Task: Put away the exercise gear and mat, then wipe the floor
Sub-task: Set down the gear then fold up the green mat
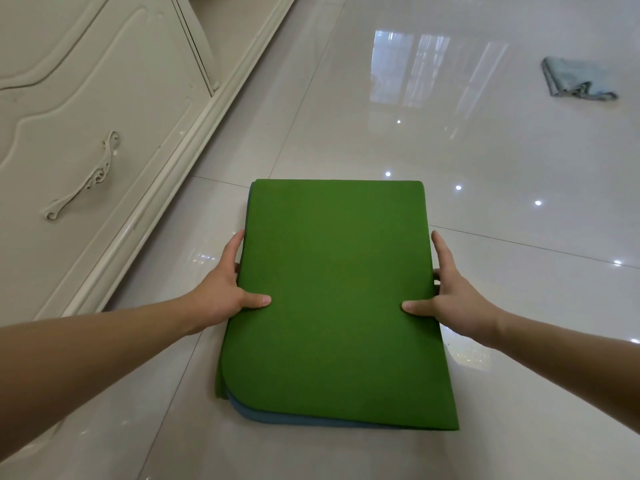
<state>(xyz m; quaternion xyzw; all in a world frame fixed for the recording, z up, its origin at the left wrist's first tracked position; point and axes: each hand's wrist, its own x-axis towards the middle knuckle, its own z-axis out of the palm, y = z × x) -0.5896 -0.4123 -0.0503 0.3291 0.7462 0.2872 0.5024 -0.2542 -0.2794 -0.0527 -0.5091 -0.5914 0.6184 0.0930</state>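
- Glossy tiled floor (381, 133): open tile stretches beyond and to the right of the grip.
- One folded green mat (332, 299) is held between two hands, a blue layer showing at its near edge.
- Left hand (225, 292) and right hand (453, 292) each clasp a side edge, thumb on top.
- One cabinet (86, 116) stands near the left of the grip.
- One cloth (575, 79) lies well beyond, to the right.

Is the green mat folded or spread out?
Folded: the green mat shows stacked layers, a blue one peeking out at its near edge.
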